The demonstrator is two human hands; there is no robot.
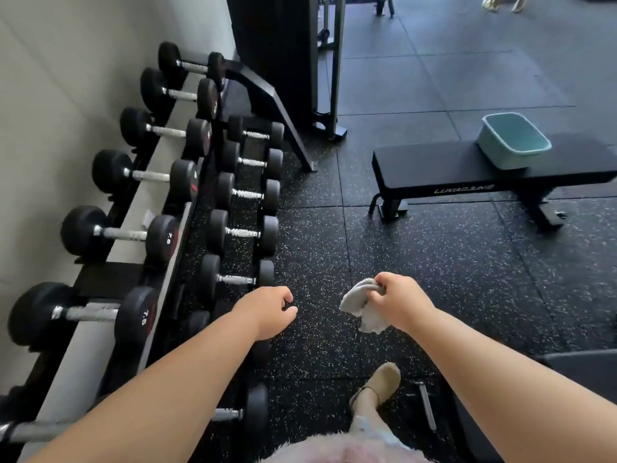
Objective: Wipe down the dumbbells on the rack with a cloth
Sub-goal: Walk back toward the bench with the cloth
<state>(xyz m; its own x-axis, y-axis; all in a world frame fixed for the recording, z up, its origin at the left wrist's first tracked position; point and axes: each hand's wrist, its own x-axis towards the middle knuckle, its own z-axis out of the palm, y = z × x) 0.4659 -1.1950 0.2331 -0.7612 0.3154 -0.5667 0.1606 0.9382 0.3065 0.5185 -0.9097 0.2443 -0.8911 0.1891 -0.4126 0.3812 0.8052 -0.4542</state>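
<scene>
At the lower left of the frame, the left forearm [160, 385] covers part of a dumbbell [247, 412] on the rack's lower row, and the nearest dumbbell bar [30, 431] runs off the left edge. The cloth [364, 312] is bunched in the right hand [397, 299], so its full shape is hidden. At the top right, a distant person's feet [502, 3] are cut off, and the surface [467, 168] with the tub [512, 140] runs past the right edge.

"7.5" in white on end face of black rubber dumbbell [144, 317] nearest on upper rack tier; same "7.5" on next black dumbbell [168, 238]. White brand lettering on black padded worktop's side edge [464, 188], upside down, roughly "LUXIAOJUN". Other dumbbell markings blurred.
</scene>
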